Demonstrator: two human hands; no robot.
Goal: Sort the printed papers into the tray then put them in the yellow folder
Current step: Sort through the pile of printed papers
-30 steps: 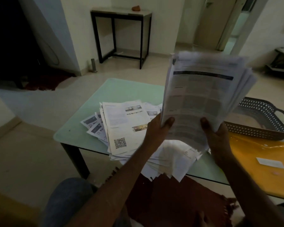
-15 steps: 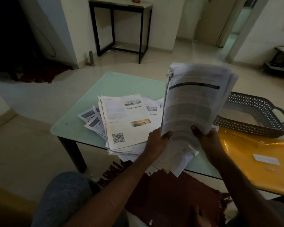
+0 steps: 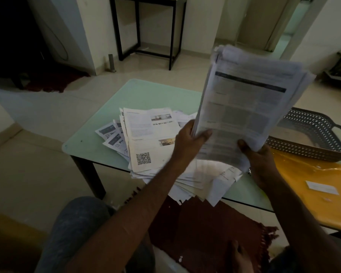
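A thick stack of printed papers (image 3: pixel 248 103) stands upright above the table, held at its lower edge by both hands. My left hand (image 3: pixel 187 142) grips the stack's lower left corner, my right hand (image 3: pixel 258 162) the lower right. Beneath them a loose pile of printed sheets (image 3: pixel 150 140) lies spread on the pale green glass table (image 3: pixel 146 95), some hanging over the near edge. The dark perforated tray (image 3: pixel 315 138) sits at the right, partly hidden by the stack. The yellow folder (image 3: pixel 311 192) lies in front of the tray, with a small white label on it.
A dark red rug (image 3: pixel 209 233) lies on the floor under the table's near edge. My knees are at the bottom of the view. A black-framed side table (image 3: pixel 146 26) stands against the far wall. A doorway opens at the far right.
The held stack dipped toward the table half a second ago and is now raised again and tilted to the right. Both hands keep their grip.
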